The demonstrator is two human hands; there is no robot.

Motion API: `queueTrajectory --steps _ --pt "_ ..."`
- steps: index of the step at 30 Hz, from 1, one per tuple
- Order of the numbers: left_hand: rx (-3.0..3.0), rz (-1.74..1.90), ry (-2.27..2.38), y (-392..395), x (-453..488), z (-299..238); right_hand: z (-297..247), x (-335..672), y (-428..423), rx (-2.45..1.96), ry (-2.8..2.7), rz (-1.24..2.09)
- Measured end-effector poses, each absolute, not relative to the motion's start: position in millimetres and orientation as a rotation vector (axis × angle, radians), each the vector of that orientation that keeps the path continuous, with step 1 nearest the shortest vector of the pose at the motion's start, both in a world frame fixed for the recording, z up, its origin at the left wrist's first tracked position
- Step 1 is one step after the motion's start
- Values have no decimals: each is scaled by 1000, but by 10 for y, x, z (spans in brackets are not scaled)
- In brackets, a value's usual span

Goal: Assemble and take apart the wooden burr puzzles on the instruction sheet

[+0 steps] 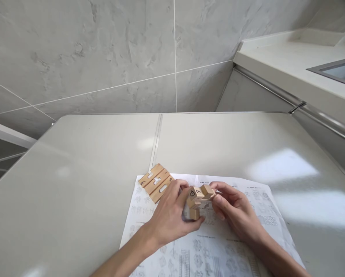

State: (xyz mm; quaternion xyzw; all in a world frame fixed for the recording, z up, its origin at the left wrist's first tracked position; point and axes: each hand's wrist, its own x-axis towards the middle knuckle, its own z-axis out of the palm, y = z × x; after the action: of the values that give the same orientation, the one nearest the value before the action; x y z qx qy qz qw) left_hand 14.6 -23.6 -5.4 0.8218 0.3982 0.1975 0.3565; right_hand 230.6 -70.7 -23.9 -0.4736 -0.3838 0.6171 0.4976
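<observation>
A small cluster of light wooden puzzle pieces [199, 192], with handwritten marks such as a "3" on one face, is held above a printed sheet. My left hand [174, 211] curls round its left side, thumb near the lower end. From the right, my right hand [232, 206] pinches the end of the same cluster between thumb and fingers. How the pieces interlock is partly hidden by the fingers. Just beyond my left hand lies a flat group of notched wooden pieces [153, 186], side by side, with numbers written on them and cut-out slots.
Beneath the hands, the large white paper sheet [207, 246] carries printed line diagrams. It lies on a pale glossy folding table [88, 184] with a seam across it. A grey tiled wall [103, 50] stands behind, and a white counter [276, 57] rises at the right.
</observation>
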Motion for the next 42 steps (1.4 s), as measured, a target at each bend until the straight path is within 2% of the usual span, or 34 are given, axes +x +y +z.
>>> queueTrajectory --steps 17,42 --pt "2303 597 958 -224 152 -33 -250 2313 -713 -1155 -841 1528" --pt "2157 843 851 -216 122 9 -187 2296 -692 -1134 -929 1494"
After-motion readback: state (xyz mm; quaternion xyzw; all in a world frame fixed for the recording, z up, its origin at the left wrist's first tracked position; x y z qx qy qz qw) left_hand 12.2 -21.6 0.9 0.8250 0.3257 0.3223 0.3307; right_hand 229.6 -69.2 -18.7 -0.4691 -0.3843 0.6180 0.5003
